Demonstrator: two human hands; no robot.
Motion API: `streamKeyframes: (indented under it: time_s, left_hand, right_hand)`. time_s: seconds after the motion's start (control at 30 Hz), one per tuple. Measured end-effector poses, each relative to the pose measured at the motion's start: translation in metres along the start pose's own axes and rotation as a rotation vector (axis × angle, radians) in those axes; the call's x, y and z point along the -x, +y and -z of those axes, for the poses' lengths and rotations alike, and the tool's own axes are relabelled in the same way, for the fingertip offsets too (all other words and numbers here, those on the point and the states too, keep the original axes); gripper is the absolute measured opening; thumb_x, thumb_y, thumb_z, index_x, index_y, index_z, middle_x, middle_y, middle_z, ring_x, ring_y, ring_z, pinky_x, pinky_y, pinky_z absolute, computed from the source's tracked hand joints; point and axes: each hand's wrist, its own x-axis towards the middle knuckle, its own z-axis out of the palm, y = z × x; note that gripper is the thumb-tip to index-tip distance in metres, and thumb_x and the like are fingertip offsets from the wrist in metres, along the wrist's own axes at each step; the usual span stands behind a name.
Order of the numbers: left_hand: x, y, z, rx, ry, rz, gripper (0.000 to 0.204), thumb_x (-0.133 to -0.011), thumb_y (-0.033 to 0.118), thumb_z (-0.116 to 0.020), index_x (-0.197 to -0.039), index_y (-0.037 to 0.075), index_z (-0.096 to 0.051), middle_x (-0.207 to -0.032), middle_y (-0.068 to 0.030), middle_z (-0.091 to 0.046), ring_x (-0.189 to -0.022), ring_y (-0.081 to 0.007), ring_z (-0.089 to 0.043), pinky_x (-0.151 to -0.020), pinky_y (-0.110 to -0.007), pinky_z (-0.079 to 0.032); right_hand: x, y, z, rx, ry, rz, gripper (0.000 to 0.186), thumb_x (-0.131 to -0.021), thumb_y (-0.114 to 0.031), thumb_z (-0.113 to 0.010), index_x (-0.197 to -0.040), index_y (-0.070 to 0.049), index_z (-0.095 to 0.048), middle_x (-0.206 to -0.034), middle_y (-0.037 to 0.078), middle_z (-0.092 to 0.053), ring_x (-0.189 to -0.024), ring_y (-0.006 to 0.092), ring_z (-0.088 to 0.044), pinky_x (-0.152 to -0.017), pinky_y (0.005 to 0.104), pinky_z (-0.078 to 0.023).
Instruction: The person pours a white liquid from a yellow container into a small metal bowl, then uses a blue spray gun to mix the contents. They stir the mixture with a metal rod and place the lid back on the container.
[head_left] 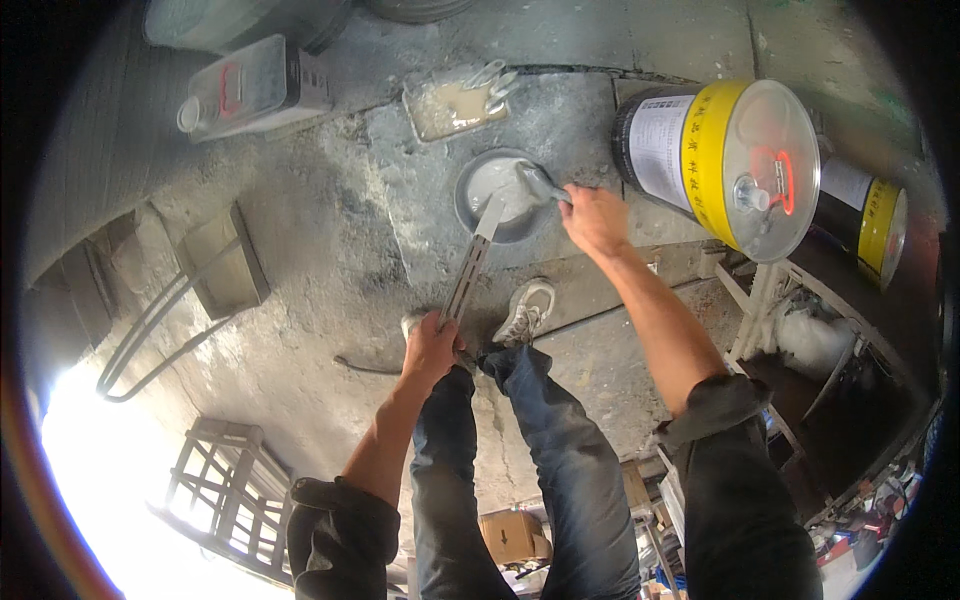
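A round grey basin (465,212) with pale grey-white liquid (490,180) in it stands on the floor in front of my feet. My left hand (432,347) is closed round the near end of a long slotted metal strip (463,285). The strip slants up to the basin, and its whitish far end reaches over the liquid. At the basin's right rim my right hand (596,220) grips a grey-handled tool (545,184). Its wider end lies at the liquid; whether it is a brush or a scoop I cannot tell.
Behind the basin lies a square tray (430,112) of cream-coloured stuff, with brushes (490,85) on its edge. A jerrycan (260,88) lies at far left. Large yellow-banded drums (712,160) lie on the right. A slatted crate (225,490) and a cardboard box (514,537) are nearer me.
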Motion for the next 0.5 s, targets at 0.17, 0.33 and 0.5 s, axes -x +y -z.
streamKeyframes:
  time_s: [0.17,0.33,0.5]
  left_hand:
    - [-0.007,0.007,-0.015,0.002,0.026,-0.031,0.019,-0.1,0.02,-0.053,-0.088,0.005,-0.053,-0.064,-0.0024,-0.054,-0.046,-0.011,-0.047,-0.039,-0.029,-0.033]
    - [-0.006,0.023,-0.018,-0.071,0.091,-0.008,0.021,-0.098,0.021,-0.056,-0.089,0.002,-0.057,-0.064,-0.0053,-0.055,-0.048,-0.0138,-0.049,-0.043,-0.032,-0.037]
    - [-0.012,0.025,-0.015,-0.239,0.14,0.01,0.024,-0.093,0.022,-0.061,-0.089,-0.002,-0.06,-0.07,-0.0125,-0.061,-0.058,-0.0207,-0.059,-0.052,-0.037,-0.046]
  right_hand:
    - [0.023,-0.032,-0.023,-0.129,0.038,-0.024,0.024,-0.089,-0.023,-0.063,-0.112,-0.016,-0.068,-0.076,0.013,-0.069,-0.069,0.032,-0.068,-0.061,0.0448,-0.055]
    - [0.095,-0.081,0.005,-0.162,-0.026,0.044,0.037,-0.084,-0.014,-0.062,-0.12,-0.009,-0.065,-0.067,0.013,-0.066,-0.059,0.0315,-0.066,-0.052,0.044,-0.051]
    - [0.094,-0.093,0.009,-0.157,-0.04,0.017,0.039,-0.083,-0.011,-0.061,-0.121,-0.005,-0.063,-0.066,0.014,-0.065,-0.059,0.0317,-0.066,-0.051,0.0441,-0.05]
